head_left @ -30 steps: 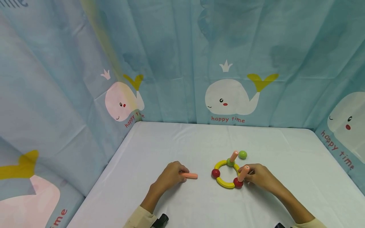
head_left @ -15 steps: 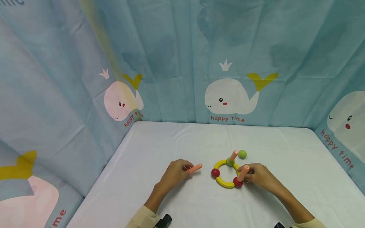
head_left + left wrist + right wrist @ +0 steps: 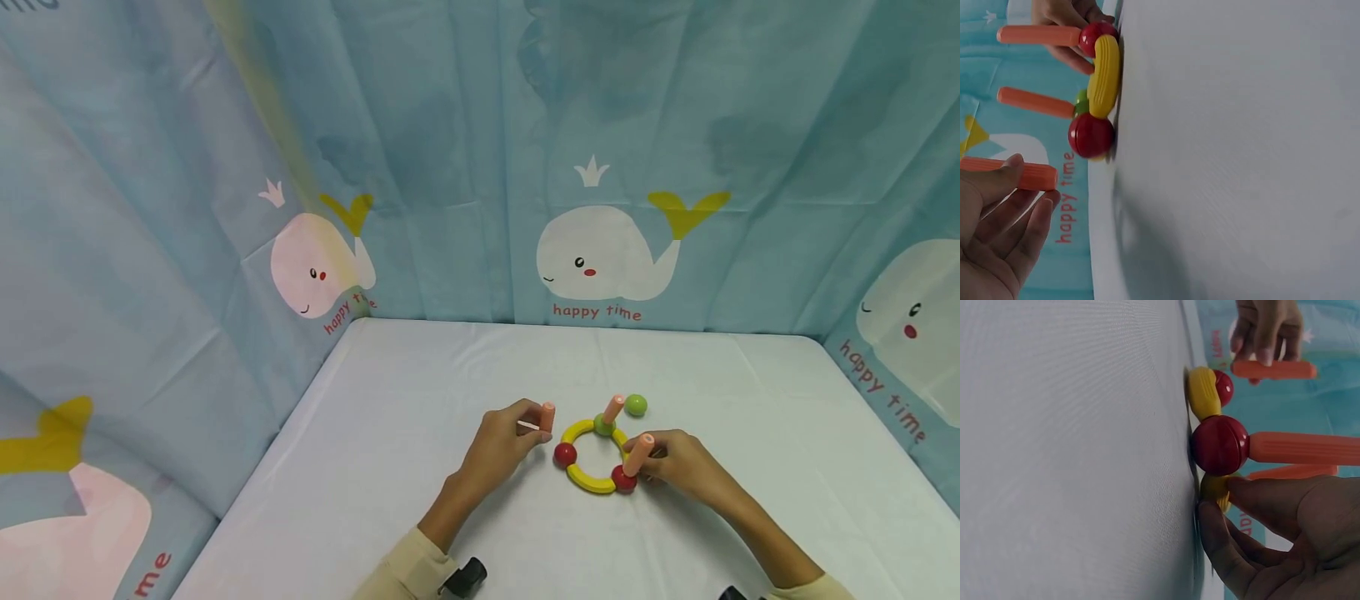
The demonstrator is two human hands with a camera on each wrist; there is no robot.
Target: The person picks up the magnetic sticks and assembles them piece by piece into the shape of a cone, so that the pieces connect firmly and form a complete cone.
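My left hand (image 3: pixel 501 442) pinches an upright orange stick (image 3: pixel 547 417) between thumb and fingers, held in the air left of a toy ring. The ring joins yellow curved pieces (image 3: pixel 590 481) with balls: a left red ball (image 3: pixel 565 455), a near red ball (image 3: pixel 623 478) and a green ball (image 3: pixel 603 425). Orange sticks stand up from the near red ball and the green ball. In the right wrist view, my right hand (image 3: pixel 1285 531) pinches a yellow curved piece (image 3: pixel 1215 489) beside the near red ball. The left red ball (image 3: pixel 1091 135) bears no stick.
A loose green ball (image 3: pixel 636 406) lies just behind the ring on the white-covered table (image 3: pixel 420 375). A blue curtain (image 3: pixel 465 167) printed with whales hangs along the table's back and sides. Dark wrist devices show at both cuffs.
My left hand has lifted the orange stick off the table, turned it from lying to upright and moved it right, close to the left red ball. My right hand keeps its hold.
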